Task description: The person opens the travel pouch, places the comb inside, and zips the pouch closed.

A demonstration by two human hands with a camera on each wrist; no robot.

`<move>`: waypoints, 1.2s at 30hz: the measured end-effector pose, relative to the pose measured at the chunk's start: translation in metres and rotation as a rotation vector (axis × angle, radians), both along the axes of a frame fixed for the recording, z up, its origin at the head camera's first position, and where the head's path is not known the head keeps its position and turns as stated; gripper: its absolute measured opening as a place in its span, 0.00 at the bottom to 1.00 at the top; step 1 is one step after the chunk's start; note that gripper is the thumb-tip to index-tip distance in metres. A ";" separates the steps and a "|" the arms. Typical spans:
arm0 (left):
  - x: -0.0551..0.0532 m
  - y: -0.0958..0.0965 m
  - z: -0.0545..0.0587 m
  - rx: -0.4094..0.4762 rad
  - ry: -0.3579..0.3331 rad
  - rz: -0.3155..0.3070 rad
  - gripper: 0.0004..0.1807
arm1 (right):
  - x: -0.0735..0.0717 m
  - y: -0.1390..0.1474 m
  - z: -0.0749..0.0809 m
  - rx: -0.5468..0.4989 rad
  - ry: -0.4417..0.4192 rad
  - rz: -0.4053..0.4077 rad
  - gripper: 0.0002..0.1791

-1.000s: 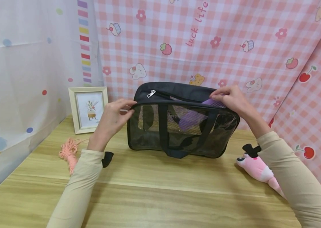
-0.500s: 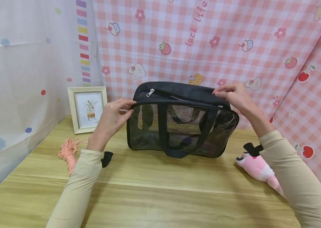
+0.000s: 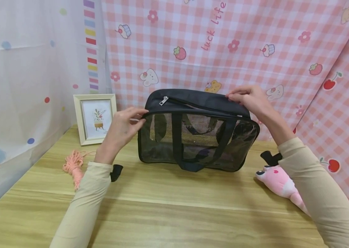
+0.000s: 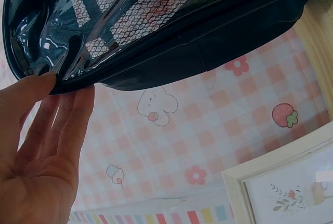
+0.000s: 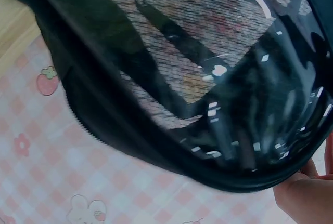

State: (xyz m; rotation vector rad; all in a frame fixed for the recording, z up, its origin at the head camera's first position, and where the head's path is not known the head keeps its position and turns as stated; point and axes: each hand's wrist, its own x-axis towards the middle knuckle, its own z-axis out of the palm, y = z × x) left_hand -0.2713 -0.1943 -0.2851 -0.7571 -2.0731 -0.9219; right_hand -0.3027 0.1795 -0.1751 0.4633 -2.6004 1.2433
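A black travel bag (image 3: 196,137) with clear front panels and mesh stands upright on the table. My left hand (image 3: 123,132) pinches its upper left corner, thumb in front and fingers behind, as the left wrist view also shows (image 4: 52,146). At the back right of the bag's top, my right hand (image 3: 250,101) has loosely bent fingers with nothing visible in them; their tips overlap the back edge. The zipper stands partly apart along the top, its metal pull (image 3: 163,100) near the left end. Through the front panel a small purple thing (image 3: 204,152) shows low inside.
A cream picture frame (image 3: 95,119) stands at the back left, with a bundle of peach cord (image 3: 74,167) before it. A pink plush toy (image 3: 278,181) lies by the right forearm. Patterned cloth hangs behind.
My right hand has let go of a purple, toothed thing, which dropped into the bag. That hand then shifted slightly left and up. The left hand stays at the corner.
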 end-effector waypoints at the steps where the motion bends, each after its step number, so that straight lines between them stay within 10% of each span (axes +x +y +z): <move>1: 0.000 0.000 0.000 0.001 0.000 -0.001 0.15 | 0.000 -0.003 0.001 0.002 0.004 0.002 0.19; 36: -0.001 -0.002 0.000 0.006 -0.013 -0.007 0.14 | -0.024 -0.147 0.038 0.229 -0.054 0.231 0.14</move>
